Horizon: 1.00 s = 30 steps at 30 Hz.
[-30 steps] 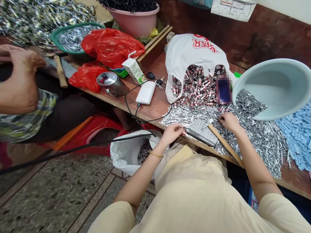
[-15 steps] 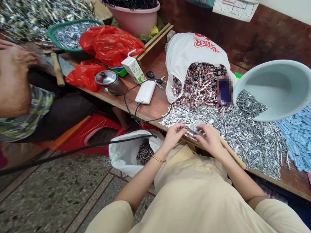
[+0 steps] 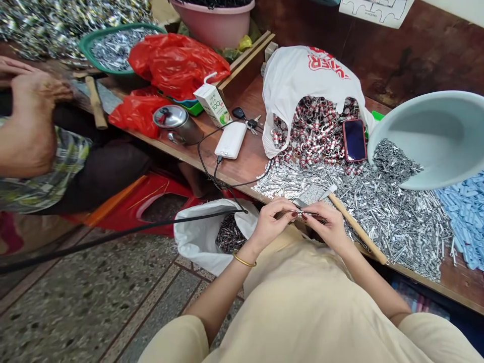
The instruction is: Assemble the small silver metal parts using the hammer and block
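Evidently, a small metal piece (image 3: 300,214) is pinched from both sides, thumb against forefinger, by the left hand (image 3: 276,219) and the right hand (image 3: 328,224); which end is held by which grip cannot be told. It is held at the near edge of the tabletop (image 3: 247,108), close to the body, probably so that it can be steadied and seen well. Just beyond the fingers, a speckled slab (image 3: 313,193) is partly covered, and a hammer (image 3: 357,227) is laid slantwise with its handle toward the body, presumably for easy reach by the right hand. Loose metal parts (image 3: 401,227) are spread around it, apparently to be within reach. Further back, red-banded metal pieces (image 3: 313,136) are spilled from the mouth of a white plastic bag (image 3: 298,65), and a phone (image 3: 355,141) is propped on them, perhaps to keep its screen in view. To the right, a grey basin (image 3: 442,126) is tipped toward the heap, seemingly for spilling out its contents. On the bag, red capitals are creased, with only "ER" read safely; on the drink carton (image 3: 212,105), "100" is printed. Small print on the wall paper (image 3: 378,10) cannot be read.
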Each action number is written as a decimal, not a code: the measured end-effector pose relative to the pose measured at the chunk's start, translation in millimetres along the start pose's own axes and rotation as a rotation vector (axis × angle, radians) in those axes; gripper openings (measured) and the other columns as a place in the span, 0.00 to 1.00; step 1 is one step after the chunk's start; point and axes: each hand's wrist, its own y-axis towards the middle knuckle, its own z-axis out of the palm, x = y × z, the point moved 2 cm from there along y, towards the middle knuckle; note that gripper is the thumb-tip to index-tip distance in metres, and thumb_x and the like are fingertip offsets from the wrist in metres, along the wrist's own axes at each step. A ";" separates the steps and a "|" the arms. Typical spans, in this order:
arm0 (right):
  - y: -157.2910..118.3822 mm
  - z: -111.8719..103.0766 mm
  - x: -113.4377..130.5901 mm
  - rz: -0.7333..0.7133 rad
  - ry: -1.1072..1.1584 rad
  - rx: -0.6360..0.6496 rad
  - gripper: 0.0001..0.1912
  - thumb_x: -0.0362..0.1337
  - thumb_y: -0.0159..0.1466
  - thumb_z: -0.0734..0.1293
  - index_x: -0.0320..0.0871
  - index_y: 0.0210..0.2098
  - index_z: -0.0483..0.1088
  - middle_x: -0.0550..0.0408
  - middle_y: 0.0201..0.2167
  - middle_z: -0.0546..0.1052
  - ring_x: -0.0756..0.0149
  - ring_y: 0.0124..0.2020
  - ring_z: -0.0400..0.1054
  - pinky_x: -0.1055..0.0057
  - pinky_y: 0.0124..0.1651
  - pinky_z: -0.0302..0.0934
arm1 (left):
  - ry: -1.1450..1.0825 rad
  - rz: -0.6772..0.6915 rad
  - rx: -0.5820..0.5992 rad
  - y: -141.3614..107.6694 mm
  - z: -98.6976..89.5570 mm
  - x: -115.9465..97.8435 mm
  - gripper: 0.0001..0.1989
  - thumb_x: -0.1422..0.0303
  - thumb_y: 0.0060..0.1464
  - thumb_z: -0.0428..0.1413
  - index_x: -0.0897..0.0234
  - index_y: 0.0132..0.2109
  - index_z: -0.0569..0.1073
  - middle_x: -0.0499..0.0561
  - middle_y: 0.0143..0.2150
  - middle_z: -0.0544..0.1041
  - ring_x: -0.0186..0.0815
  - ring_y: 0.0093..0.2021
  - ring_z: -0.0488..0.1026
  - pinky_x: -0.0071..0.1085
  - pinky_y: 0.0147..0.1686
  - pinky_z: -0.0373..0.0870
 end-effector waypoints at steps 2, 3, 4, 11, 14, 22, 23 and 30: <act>-1.5 1.3 2.5 -0.039 -0.023 -0.006 0.07 0.38 0.69 0.67 0.48 0.43 0.78 0.51 0.37 0.81 0.63 0.38 0.74 0.66 0.38 0.69 | -0.019 0.023 0.011 -0.5 -2.5 0.0 0.08 0.65 0.62 0.61 0.62 0.36 0.80 0.52 0.33 0.81 0.36 0.37 0.76 0.35 0.43 0.70; -2.3 1.6 3.6 -0.051 -0.034 -0.014 0.07 0.37 0.69 0.67 0.48 0.43 0.78 0.52 0.36 0.81 0.63 0.38 0.75 0.66 0.40 0.70 | -0.023 0.029 0.021 -0.4 -4.1 -0.2 0.08 0.64 0.62 0.61 0.62 0.35 0.80 0.53 0.33 0.82 0.37 0.37 0.77 0.36 0.43 0.70; -3.1 1.6 4.7 -0.059 -0.046 -0.021 0.07 0.37 0.69 0.66 0.48 0.43 0.78 0.52 0.36 0.81 0.63 0.38 0.75 0.65 0.41 0.70 | -0.025 0.035 0.035 -0.1 -5.8 -0.6 0.08 0.64 0.62 0.61 0.62 0.35 0.80 0.53 0.33 0.82 0.37 0.37 0.77 0.36 0.43 0.70; -8.0 9.2 3.5 -0.021 -0.089 -0.034 0.06 0.36 0.68 0.67 0.48 0.40 0.77 0.54 0.34 0.80 0.64 0.36 0.73 0.66 0.40 0.67 | -0.192 -0.158 -0.010 -14.4 9.7 5.6 0.07 0.63 0.60 0.62 0.62 0.36 0.79 0.53 0.39 0.80 0.37 0.42 0.76 0.34 0.46 0.71; -7.6 17.5 -7.6 0.113 -0.066 -0.089 0.05 0.37 0.66 0.68 0.48 0.36 0.77 0.52 0.36 0.79 0.62 0.39 0.72 0.66 0.39 0.65 | -0.371 -0.391 -0.206 -29.8 22.6 20.1 0.09 0.61 0.60 0.61 0.63 0.38 0.76 0.51 0.37 0.77 0.34 0.36 0.74 0.30 0.38 0.72; 27.4 28.2 -33.3 0.271 -0.178 0.162 0.04 0.37 0.63 0.69 0.46 0.33 0.77 0.55 0.35 0.73 0.64 0.37 0.68 0.68 0.39 0.58 | -0.328 -0.573 0.075 -2.1 -7.3 63.4 0.15 0.60 0.49 0.67 0.67 0.36 0.76 0.48 0.30 0.76 0.33 0.30 0.73 0.29 0.33 0.72; 33.6 28.5 -35.9 0.292 -0.216 0.184 0.04 0.37 0.64 0.69 0.46 0.32 0.77 0.55 0.35 0.73 0.65 0.36 0.67 0.69 0.38 0.57 | -0.315 -0.579 0.087 4.3 -10.4 68.9 0.15 0.60 0.48 0.67 0.67 0.35 0.76 0.48 0.29 0.76 0.33 0.30 0.73 0.29 0.33 0.72; 50.9 25.8 -48.7 0.387 -0.304 0.205 0.04 0.33 0.61 0.69 0.45 0.34 0.68 0.58 0.33 0.72 0.66 0.33 0.64 0.71 0.34 0.53 | -0.197 -0.645 0.167 26.5 -6.9 84.5 0.11 0.62 0.48 0.64 0.67 0.33 0.76 0.48 0.28 0.77 0.33 0.29 0.73 0.28 0.32 0.71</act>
